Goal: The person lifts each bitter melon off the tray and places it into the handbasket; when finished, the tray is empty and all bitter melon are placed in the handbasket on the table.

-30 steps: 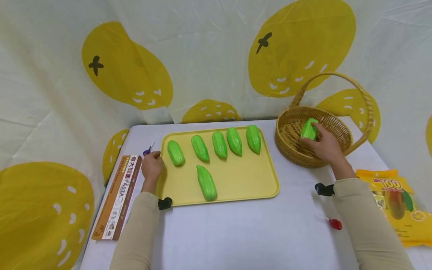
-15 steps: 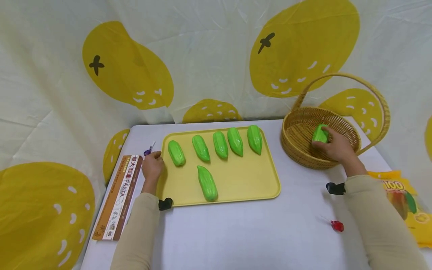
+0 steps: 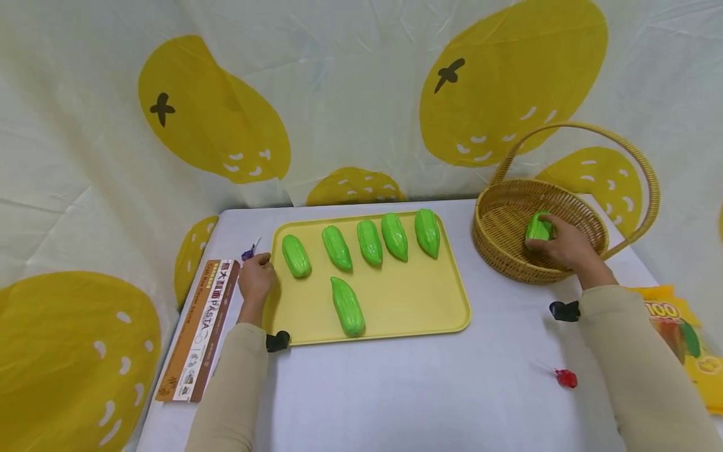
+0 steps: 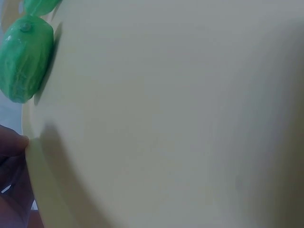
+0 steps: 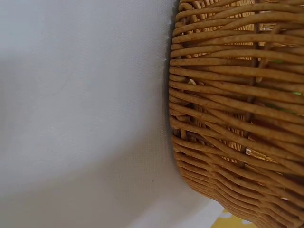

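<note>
My right hand (image 3: 569, 246) holds a green ribbed fruit (image 3: 539, 228), glossy like plastic, down inside the round wicker basket (image 3: 499, 260). In the right wrist view only the basket's woven side (image 5: 228, 109) shows, with bits of green behind the weave and the hand hidden. On the left, my left hand (image 3: 257, 279) grips the left rim of a yellow tray (image 3: 412, 298); in the left wrist view its fingers (image 4: 12, 142) meet that rim. Several like green fruits (image 3: 369, 242) lie along the tray's back, and one more green fruit (image 3: 348, 307) lies nearer the front.
A pasta box (image 3: 199, 329) lies left of the tray, with a purple-wrapped lollipop (image 3: 248, 253) above it. A red lollipop (image 3: 566, 378) lies at front right. A yellow mango-print bag (image 3: 686, 339) sits partly behind the right sleeve. The basket's tall handle (image 3: 641, 163) arches over it.
My right hand has moved right and lower into the basket with the fruit. The basket has shifted right, and its handle leans farther right. The left hand and tray stay put.
</note>
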Motion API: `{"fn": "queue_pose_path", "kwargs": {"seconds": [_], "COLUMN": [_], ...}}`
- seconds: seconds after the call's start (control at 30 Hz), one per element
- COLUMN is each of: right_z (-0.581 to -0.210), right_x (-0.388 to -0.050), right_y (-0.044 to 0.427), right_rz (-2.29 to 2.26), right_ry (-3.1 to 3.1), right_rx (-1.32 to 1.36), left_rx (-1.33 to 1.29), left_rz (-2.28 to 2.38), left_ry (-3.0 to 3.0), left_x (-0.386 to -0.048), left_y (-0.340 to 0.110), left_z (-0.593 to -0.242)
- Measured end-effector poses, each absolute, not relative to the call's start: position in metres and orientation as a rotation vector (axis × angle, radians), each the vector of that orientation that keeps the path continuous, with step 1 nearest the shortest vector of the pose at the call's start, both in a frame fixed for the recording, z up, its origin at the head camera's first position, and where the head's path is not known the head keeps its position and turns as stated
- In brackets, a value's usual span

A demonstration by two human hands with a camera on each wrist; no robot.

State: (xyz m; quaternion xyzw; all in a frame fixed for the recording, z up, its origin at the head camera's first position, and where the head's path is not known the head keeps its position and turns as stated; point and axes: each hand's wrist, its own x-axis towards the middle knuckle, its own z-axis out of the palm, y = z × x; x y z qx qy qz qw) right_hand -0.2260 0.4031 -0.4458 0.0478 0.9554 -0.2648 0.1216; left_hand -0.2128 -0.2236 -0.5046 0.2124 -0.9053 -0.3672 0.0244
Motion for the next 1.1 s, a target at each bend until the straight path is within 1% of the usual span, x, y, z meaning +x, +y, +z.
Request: {"fn": "queue_pose_path", "kwargs": {"seconds": [0.47,1.1], "right_z": [-0.4523,-0.4496], "right_x": [-0.2334,-0.231], "right_y": [0.4077,0.4074], "right_rz": [-0.775,-0.752], "right_ry": [2.758,2.732], "right_rx": [0.126,0.117], "left_rx": [0.651,0.659], "left_rz": [-1.128,-1.121], "left_ry": [-2.793,-2.781], "left_x": [-0.2115,-0.2116], "left_y": [-0.2213,-0.2199], "left_z": [-0.5018,-0.5043]}}
